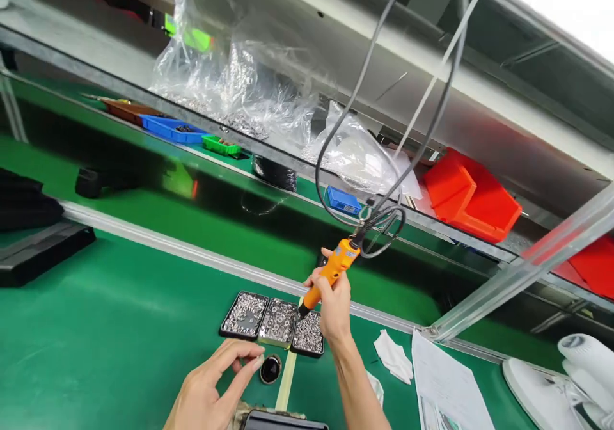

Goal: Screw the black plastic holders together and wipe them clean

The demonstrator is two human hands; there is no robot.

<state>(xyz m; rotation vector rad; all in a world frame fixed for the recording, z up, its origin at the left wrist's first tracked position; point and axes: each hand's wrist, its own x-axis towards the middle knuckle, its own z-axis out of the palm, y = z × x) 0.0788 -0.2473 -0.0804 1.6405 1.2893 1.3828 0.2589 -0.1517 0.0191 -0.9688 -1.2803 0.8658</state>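
My right hand (336, 302) is wrapped round an orange electric screwdriver (332, 270), its dark tip pointing down over the small-parts trays. My left hand (218, 379) is closed, thumb and fingertips together; whatever lies in the pinch is too small to make out. Just right of those fingertips sits a round black piece with a metallic rim (270, 369). Three trays of small metal parts stand side by side: a left tray (245, 315), a middle tray (278, 321) and a right tray (308, 335). At the bottom edge a dark flat-topped object (283, 421) is partly cut off.
The screwdriver's cable (374, 225) loops down from above. A shelf bears clear plastic bags (240, 84) and a red bin (470, 193). On the green bench (119, 340) lie a white cloth (394, 356), paper sheets (448, 379) and a white appliance (551, 385). A black case (43, 251) sits left.
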